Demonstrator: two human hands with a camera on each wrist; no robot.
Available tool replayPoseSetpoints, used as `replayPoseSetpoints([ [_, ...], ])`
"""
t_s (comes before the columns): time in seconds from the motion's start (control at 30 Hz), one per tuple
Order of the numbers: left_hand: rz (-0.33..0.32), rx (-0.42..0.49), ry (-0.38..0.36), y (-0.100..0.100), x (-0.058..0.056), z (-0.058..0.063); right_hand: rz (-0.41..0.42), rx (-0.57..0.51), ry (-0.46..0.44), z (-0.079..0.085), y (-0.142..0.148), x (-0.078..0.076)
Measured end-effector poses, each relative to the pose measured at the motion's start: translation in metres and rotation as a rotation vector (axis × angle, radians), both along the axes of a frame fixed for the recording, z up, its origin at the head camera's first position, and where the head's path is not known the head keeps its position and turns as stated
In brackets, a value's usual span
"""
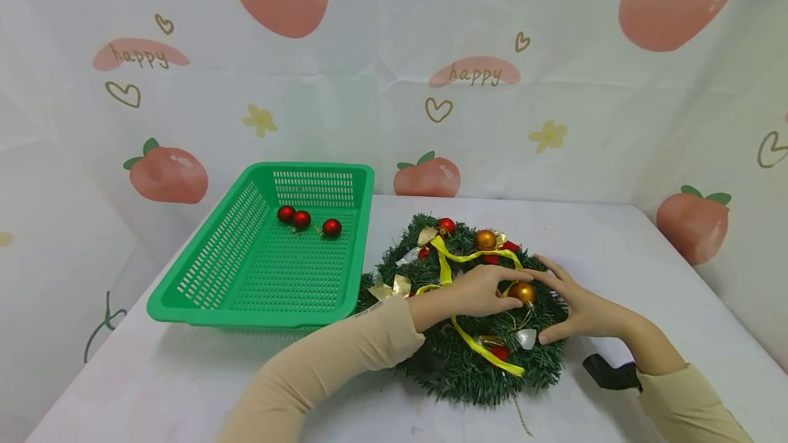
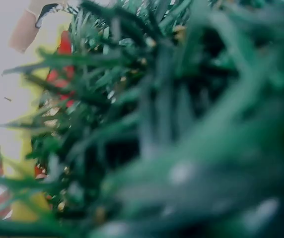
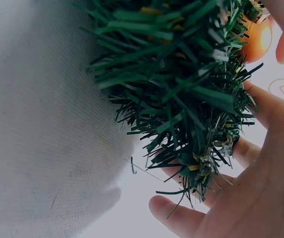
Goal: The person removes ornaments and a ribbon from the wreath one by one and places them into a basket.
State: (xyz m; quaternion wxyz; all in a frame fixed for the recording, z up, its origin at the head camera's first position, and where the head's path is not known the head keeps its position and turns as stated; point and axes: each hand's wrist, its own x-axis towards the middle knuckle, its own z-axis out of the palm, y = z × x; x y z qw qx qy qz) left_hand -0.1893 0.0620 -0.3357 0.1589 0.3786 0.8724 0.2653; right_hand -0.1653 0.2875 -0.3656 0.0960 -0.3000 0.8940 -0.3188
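A green tinsel wreath (image 1: 468,381) lies on the table, with a yellow ribbon (image 1: 444,262) and red, gold and white ornaments on it. My left hand (image 1: 483,290) reaches over its middle, thumb and fingers pinching a gold ball (image 1: 523,293) on its right side. My right hand (image 1: 581,310) grips the wreath's right edge, thumb in front and fingers farther back, close to the left fingertips. In the right wrist view, fingers of that hand (image 3: 261,163) bend around the greenery. Blurred tinsel (image 2: 147,109) fills most of the left wrist view and hides the left fingers.
A green plastic basket (image 1: 367,224) stands at left, right up against the wreath. Several red balls (image 1: 301,219) lie in its far end. A black object (image 1: 606,372) shows beside the right wrist. Behind the table hangs a printed cloth (image 1: 369,115).
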Motion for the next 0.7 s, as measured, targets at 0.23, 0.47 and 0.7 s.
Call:
replayPoseSetpoints([
  [0.23, 0.015, -0.023, 0.041, 0.0032, 0.0, -0.0031, -0.006, 0.018, 0.004, 0.0003, 0.0001, 0.0],
  [0.47, 0.036, -0.021, 0.092, 0.004, -0.0002, -0.0056, -0.007, 0.015, 0.0, 0.0003, 0.0006, -0.0004],
  [0.7, 0.043, -0.065, 0.155, 0.0053, 0.001, -0.0055, -0.005, 0.016, 0.005, 0.0002, 0.0007, -0.0001],
])
